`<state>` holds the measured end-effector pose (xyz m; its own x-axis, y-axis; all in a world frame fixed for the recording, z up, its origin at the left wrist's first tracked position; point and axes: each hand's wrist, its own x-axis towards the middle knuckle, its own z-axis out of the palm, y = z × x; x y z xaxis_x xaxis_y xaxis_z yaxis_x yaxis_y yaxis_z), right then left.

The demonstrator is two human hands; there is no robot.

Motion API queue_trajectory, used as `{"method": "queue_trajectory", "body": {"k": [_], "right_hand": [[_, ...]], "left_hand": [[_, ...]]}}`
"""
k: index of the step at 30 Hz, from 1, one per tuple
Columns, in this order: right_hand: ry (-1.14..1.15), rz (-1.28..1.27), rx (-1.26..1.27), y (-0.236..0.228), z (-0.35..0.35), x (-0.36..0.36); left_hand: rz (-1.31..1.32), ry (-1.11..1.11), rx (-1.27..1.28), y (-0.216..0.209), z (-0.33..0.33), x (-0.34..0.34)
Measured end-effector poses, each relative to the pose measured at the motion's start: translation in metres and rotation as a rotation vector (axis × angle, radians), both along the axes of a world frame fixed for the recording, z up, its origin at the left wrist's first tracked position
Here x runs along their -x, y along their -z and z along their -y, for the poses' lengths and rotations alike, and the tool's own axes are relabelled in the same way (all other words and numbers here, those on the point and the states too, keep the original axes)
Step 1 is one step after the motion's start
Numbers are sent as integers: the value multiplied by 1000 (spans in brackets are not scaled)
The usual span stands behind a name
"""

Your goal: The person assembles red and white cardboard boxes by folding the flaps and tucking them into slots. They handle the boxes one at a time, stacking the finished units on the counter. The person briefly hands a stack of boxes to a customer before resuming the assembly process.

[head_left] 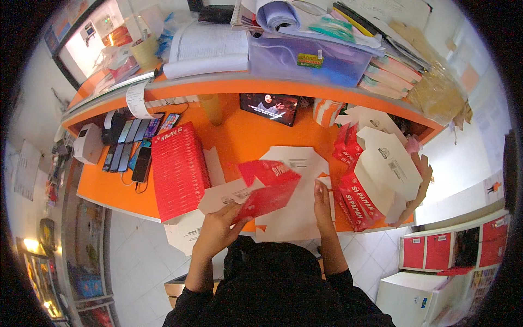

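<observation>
box (272, 199) in your left grip (220, 224), tilted above the white blank (299, 218) on the orange table (229, 144): fingers pinch its near white edge. your right grip (322, 200) stands at the blank's right edge; whether it pinches anything there, i cannot tell. with the box pinched at one end only, it could twist or flap open, and a hard squeeze could crease the card. a swing to your left could knock the red stack (180, 169) just beside it; a wide right elbow could topple the pile (384, 180). white lettering (281, 170) marks the box's red side, as on stack and pile; the pile's white face bears a dark round emblem (384, 153) and fine print too small to read.
</observation>
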<state>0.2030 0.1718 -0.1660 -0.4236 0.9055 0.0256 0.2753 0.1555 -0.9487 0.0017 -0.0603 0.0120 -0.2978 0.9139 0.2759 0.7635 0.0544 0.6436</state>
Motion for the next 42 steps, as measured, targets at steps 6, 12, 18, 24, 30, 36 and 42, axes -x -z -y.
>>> {"method": "queue_trajectory", "body": {"k": [6,12,18,24,30,36,42], "right_hand": [[-471,-311,-120,-133,34,19],[-475,-404,-3,-114,32,27],[-535,-523,-192,-122,34,32],[-197,4,-571,-125,49,45],[-395,67,-548,-140,46,41],[-590,78,-603,-152,32,34],[-739,42,-562,-154,15,37]], "left_hand": [[-37,274,156,7,-26,-22],[331,222,206,34,-38,-20],[759,148,252,60,-46,-14],[890,128,221,56,-52,-21],[929,155,331,61,-57,-16],[974,172,245,58,-62,-27],[959,187,188,50,-67,-27]]}}
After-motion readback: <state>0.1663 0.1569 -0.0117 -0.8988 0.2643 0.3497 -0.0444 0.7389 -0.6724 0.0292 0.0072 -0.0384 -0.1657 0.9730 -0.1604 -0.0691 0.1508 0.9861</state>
